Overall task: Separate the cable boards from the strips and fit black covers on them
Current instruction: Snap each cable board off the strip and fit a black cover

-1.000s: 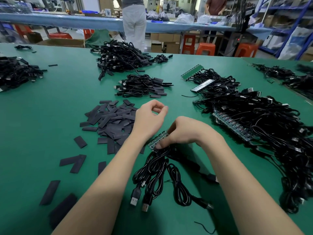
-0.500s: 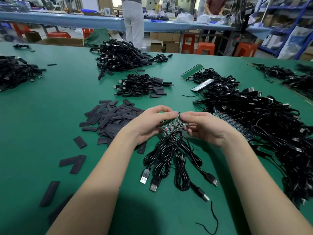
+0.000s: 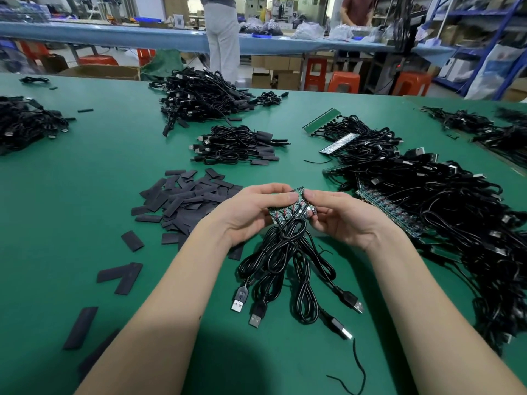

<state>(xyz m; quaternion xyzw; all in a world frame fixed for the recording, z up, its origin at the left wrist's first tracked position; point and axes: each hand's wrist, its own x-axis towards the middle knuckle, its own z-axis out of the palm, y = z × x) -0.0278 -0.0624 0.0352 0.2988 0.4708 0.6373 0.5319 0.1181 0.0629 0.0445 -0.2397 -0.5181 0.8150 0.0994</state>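
Green board strip (image 3: 289, 212) mostly hidden between left hand (image 3: 251, 212), right hand (image 3: 342, 216).

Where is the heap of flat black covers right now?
In the head view the heap of black covers lies on the green table, left of centre, just beyond the left hand and in front of a small bundle of cables.
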